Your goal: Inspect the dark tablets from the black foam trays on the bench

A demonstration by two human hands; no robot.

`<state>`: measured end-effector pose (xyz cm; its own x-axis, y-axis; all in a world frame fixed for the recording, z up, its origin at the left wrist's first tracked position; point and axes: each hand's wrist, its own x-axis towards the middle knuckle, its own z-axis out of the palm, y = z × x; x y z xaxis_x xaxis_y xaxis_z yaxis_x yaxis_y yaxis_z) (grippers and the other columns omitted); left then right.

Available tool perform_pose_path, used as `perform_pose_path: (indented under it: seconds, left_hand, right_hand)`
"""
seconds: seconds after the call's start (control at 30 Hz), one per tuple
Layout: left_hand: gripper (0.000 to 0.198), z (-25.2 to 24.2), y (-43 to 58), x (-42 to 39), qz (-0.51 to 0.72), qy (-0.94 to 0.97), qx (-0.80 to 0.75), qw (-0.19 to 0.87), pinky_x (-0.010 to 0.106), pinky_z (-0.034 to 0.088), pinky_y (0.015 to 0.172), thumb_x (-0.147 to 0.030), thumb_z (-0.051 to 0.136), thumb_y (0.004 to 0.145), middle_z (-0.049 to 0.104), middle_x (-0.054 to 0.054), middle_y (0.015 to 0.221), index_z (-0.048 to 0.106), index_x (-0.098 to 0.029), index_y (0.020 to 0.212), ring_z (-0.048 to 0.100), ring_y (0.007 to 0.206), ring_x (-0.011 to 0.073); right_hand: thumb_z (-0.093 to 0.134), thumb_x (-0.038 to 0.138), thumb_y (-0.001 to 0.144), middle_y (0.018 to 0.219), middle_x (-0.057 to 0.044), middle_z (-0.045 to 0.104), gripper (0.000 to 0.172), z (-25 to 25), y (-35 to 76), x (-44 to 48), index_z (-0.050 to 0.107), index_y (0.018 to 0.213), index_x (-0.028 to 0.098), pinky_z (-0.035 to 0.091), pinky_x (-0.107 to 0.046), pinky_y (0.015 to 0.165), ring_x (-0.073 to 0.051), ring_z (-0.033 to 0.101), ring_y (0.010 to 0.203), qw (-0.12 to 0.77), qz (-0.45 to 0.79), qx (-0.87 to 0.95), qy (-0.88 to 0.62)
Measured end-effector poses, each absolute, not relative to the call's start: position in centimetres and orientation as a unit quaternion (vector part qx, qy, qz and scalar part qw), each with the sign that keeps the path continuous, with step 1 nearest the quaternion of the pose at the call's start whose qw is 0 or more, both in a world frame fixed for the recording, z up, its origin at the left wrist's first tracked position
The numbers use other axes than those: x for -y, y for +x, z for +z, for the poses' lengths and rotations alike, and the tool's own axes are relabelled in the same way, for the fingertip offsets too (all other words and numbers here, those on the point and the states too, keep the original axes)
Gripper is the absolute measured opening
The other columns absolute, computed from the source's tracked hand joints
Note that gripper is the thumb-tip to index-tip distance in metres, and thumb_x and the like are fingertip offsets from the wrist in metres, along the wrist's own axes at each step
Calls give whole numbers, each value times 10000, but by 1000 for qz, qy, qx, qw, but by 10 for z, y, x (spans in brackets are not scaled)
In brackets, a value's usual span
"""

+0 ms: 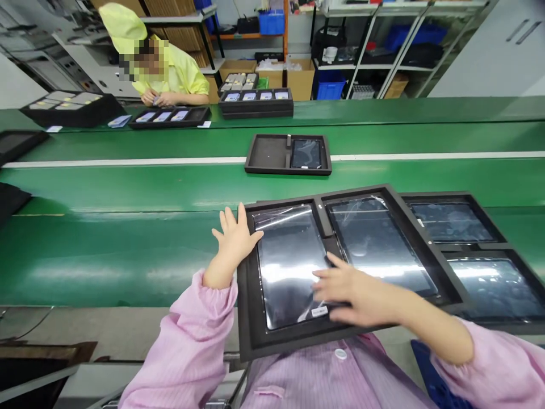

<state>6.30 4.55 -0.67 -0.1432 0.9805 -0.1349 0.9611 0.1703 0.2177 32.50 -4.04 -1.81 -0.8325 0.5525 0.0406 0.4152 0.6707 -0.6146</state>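
Note:
A black foam tray (248,318) lies tilted in front of me, its near edge by my body. In its two compartments sit a left tablet screen panel (289,244) and a right tablet screen panel (370,227), both dark, glossy and covered with clear film. My left hand (235,241) rests at the tray's upper left edge, fingers spread. Over the right side of the left panel is my right hand (361,292), slightly blurred, with its fingers apart. A small white label (319,311) shows on that panel's lower corner. Whether the right fingertips touch the panel, I cannot tell.
Another tray (502,244) with two panels lies at the right, partly under mine. On the green conveyor (179,187) beyond is a smaller tray (268,154) holding one panel. Across the line, a co-worker (183,71) in yellow handles small items beside stacked trays (255,111).

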Motion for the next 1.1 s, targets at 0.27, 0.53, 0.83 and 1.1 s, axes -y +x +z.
perform_pose_path:
  seconds: [0.27, 0.53, 0.83, 1.1]
  left_hand:
    - [400, -11, 149, -32, -3, 859, -513, 14, 619, 272, 1001, -359, 437, 878, 482, 163, 1342, 508, -236, 1252, 376, 1279, 339]
    - [490, -32, 166, -51, 54, 808, -587, 4, 633, 221, 1025, -298, 434, 826, 422, 192, 1389, 448, -108, 1277, 311, 1316, 335]
    - [327, -37, 187, -30, 262, 769, -569, 133, 499, 417, 931, -281, 389, 825, 632, 163, 1084, 611, -165, 1037, 554, 1065, 291]
    - [824, -55, 208, -18, 393, 514, -551, 527, 302, 496, 595, -345, 609, 715, 650, 27, 858, 180, -255, 1413, 592, 573, 128]
  right_hand:
    - [554, 254, 849, 1194, -81, 615, 291, 0, 356, 62, 613, 1124, 176, 72, -504, 1123, -228, 442, 1236, 61, 304, 924, -223]
    - [535, 193, 834, 1187, -115, 608, 235, -25, 455, -57, 660, 1033, 199, 372, -485, 1015, -264, 520, 1144, 196, 53, 834, -513]
    - [590, 201, 810, 1258, -156, 532, 119, -43, 454, -139, 705, 831, 175, 351, -564, 973, -359, 390, 1230, 192, 33, 800, -567]
    - [400, 156, 893, 854, -48, 664, 232, -3, 451, -62, 601, 782, 185, 283, -501, 1049, -188, 593, 873, 202, 176, 895, -357]
